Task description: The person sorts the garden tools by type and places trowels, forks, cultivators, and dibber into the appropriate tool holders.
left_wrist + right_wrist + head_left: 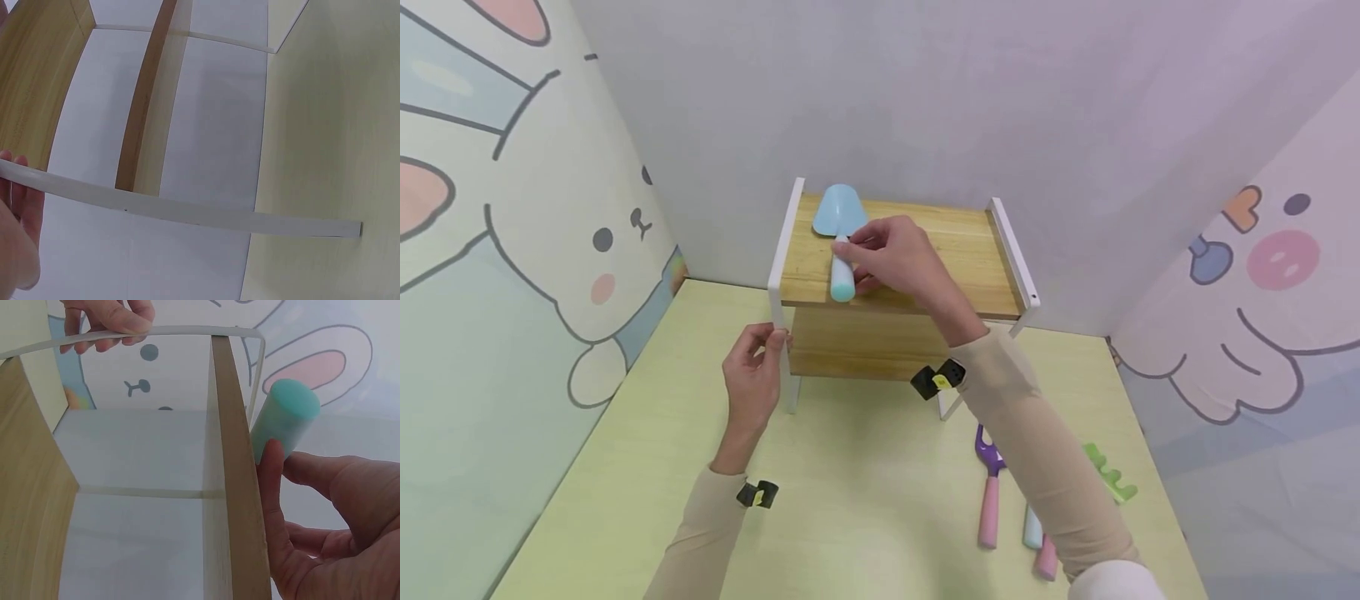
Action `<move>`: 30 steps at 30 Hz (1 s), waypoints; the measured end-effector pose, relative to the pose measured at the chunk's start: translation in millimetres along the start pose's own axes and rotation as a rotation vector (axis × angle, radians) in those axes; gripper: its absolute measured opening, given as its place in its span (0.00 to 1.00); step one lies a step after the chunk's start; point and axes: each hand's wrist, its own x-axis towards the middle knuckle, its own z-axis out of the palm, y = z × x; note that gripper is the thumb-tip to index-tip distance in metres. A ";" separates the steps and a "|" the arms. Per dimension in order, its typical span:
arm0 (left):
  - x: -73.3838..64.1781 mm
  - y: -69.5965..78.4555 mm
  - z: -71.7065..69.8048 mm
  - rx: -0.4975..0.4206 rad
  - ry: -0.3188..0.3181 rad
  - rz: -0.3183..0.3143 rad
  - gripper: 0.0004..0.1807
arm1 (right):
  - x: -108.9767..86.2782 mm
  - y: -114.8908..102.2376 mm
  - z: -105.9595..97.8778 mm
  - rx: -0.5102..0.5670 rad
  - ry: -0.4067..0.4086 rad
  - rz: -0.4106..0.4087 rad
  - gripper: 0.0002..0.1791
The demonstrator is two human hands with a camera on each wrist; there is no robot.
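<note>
A sky-blue scoop-shaped shovel (841, 212) has a paler cylindrical handle (842, 273) tipped in turquoise, the two-tier shelf (955, 250) of yellow-brown, streaky-grained wood has white rails (1014, 254), the slender hand tool (989, 504) pairs purple with pink, and a wavy-edged tool head (1105, 475) is bright green.

Fingers (35, 209) grip a white bar (200, 212) running across the ends of two wooden boards (44, 75).
</note>
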 end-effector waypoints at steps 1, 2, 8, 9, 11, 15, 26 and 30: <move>0.0 -0.1 -0.1 -0.002 0.000 0.006 0.05 | -0.6 -0.3 0.5 0.001 0.003 -0.004 0.20; 0.1 0.0 -0.3 -0.003 -0.002 0.010 0.05 | -1.3 -0.5 0.8 0.001 0.006 -0.010 0.20; 0.9 -1.2 -1.0 -0.001 0.005 0.028 0.06 | -6.9 1.9 -1.0 -0.022 0.041 -0.059 0.17; 1.0 -1.3 -1.2 0.000 0.007 0.028 0.06 | -8.3 3.1 -1.9 -0.026 0.046 -0.067 0.17; 0.8 -0.7 -1.1 -0.002 0.006 0.025 0.06 | -11.5 5.7 -3.9 -0.025 0.049 -0.085 0.16; -0.5 -0.1 -1.3 -0.007 0.003 0.021 0.06 | -18.7 12.1 -8.8 -0.024 0.048 -0.126 0.15; 1.5 2.2 -2.4 -0.012 0.010 0.030 0.07 | -36.8 23.9 -20.6 -0.050 0.035 -0.220 0.20; 1.2 2.7 -2.8 -0.005 0.011 0.025 0.06 | -44.4 30.7 -22.9 -0.011 0.030 -0.263 0.20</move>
